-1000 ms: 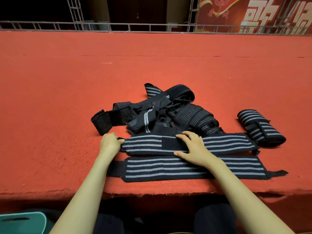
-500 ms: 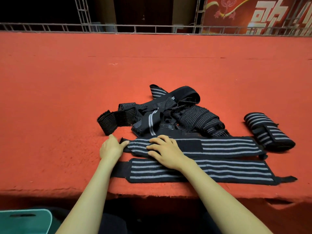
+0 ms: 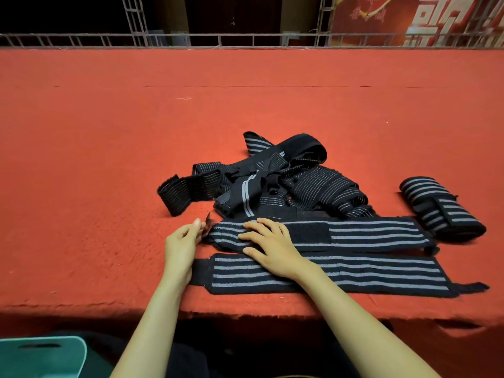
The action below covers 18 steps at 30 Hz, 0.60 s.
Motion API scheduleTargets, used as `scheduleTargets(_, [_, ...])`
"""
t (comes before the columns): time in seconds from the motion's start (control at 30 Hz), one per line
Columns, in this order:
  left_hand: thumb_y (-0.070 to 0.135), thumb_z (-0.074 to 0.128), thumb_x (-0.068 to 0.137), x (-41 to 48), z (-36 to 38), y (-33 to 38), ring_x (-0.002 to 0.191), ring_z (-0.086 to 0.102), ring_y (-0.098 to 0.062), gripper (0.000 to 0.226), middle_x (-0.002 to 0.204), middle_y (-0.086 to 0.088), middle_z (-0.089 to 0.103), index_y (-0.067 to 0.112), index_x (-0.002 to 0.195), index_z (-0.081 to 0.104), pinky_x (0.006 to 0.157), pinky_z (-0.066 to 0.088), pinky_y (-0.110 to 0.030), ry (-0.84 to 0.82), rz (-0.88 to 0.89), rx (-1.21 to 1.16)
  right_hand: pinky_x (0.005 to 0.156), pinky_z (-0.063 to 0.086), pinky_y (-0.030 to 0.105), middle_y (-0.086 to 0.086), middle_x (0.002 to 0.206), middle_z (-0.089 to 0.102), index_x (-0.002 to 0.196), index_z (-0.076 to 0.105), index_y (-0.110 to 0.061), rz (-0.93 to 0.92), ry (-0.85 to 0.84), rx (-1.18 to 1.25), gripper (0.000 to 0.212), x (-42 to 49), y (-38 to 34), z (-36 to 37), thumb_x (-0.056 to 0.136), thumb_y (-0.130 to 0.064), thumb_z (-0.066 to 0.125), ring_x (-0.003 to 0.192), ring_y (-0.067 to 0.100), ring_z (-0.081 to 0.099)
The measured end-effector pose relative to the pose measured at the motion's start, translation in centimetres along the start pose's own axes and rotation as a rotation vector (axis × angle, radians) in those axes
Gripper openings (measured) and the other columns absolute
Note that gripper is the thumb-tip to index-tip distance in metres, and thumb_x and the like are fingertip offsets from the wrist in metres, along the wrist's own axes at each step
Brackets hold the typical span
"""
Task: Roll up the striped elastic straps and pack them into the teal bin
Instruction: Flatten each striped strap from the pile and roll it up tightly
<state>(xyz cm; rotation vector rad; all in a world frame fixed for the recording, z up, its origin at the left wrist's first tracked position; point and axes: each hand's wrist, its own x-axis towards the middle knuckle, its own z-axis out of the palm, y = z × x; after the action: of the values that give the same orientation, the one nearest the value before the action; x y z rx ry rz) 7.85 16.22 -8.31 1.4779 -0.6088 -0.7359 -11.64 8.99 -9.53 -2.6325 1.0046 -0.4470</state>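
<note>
Two striped elastic straps lie flat and side by side along the near edge of the red-carpeted worktop [image 3: 109,165], their lengths running left to right. The farther strap [image 3: 373,233] has a plain black patch near its middle, and its left end narrows to a small dark tab. The left hand [image 3: 181,245] has its fingertips drawn together at that tab and seems to pinch it between thumb and forefinger, lifting it a little off the carpet, though the contact is small and partly hidden. The right hand [image 3: 272,246] lies palm down on the left part of the same strap, fingers straight and slightly spread, pressing it flat. Its wrist and forearm cross over the nearer strap [image 3: 354,274], which lies untouched by any fingers and ends at the right in a thin black tail.

Just behind the two flat straps sits a loose tangled pile of straps [image 3: 275,181] — black bands with thin grey lines, folded over one another, one end curling out to the left. To the right, apart from the pile and just beyond the farther strap's right end, lies one rolled strap [image 3: 441,211], a tight bundle resting on its side.

The teal bin [image 3: 43,356] shows only as a corner at the lower left, below the worktop's edge — its inside is out of view. Past the far edge stand a metal railing [image 3: 245,39] and a red banner [image 3: 381,17].
</note>
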Motion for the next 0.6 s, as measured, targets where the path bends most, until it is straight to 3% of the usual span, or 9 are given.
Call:
scheduleTargets(0.07, [0.020,0.069,0.084,0.4,-0.1,0.1,0.088,0.061,-0.016,0.007,0.084,0.000,0.067,0.013,0.085,0.066,0.081,0.047,-0.025,-0.037,-0.004,0.043,0.114,0.001,0.036,-0.016,0.150,0.032,0.133,0.051,-0.033,-0.006,0.003,0.001,0.039,-0.1,0.0,0.1,0.096,-0.045,0.046,0.142,0.012,0.012])
scheduleTargets(0.17, [0.027,0.079,0.075,0.7,-0.3,0.5,0.088,0.064,-0.013,0.033,0.092,0.001,0.067,0.015,0.099,0.060,0.083,0.048,-0.028,-0.103,-0.017,0.158,0.114,0.001,0.036,-0.018,0.149,0.032,0.133,0.050,-0.035,-0.021,0.009,0.001,0.052,-0.1,0.0,0.3,0.089,-0.058,0.035,0.141,0.011,0.011])
scheduleTargets(0.27, [0.016,0.063,0.090,0.8,-0.5,0.9,0.089,0.063,-0.018,0.004,0.089,-0.002,0.067,0.014,0.093,0.064,0.079,0.052,-0.028,-0.088,-0.030,0.105,0.116,0.002,0.040,-0.017,0.147,0.035,0.131,0.051,-0.034,-0.002,0.017,0.006,0.045,-0.1,-0.2,0.2,0.092,-0.054,0.043,0.141,0.011,0.013])
scheduleTargets(0.37, [0.018,0.049,0.097,1.2,-0.6,0.8,0.089,0.063,-0.021,0.022,0.087,-0.006,0.067,0.013,0.081,0.064,0.072,0.052,-0.027,-0.010,-0.113,0.016,0.115,0.005,0.048,-0.008,0.132,0.046,0.119,0.059,-0.023,0.025,0.023,-0.075,0.044,1.0,-1.8,-0.2,0.088,-0.055,0.054,0.133,0.017,0.023])
scheduleTargets(0.5, [0.016,0.043,0.098,1.0,-0.7,1.4,0.081,0.062,-0.017,0.021,0.088,-0.007,0.064,0.013,0.086,0.061,0.068,0.051,-0.031,0.026,-0.169,-0.114,0.106,0.030,0.038,0.002,0.116,0.049,0.103,0.058,-0.014,-0.105,0.074,0.054,0.043,4.5,-5.1,0.2,0.078,-0.045,0.071,0.115,0.022,0.041])
scheduleTargets(0.6, [0.016,0.044,0.098,0.8,-0.8,2.0,0.077,0.065,-0.020,0.018,0.089,-0.010,0.067,0.011,0.092,0.060,0.069,0.052,-0.034,-0.041,-0.178,-0.165,0.092,0.041,0.042,0.001,0.110,0.051,0.102,0.049,-0.015,-0.152,0.100,0.144,0.045,6.2,-6.4,1.2,0.073,-0.036,0.077,0.102,0.023,0.049])
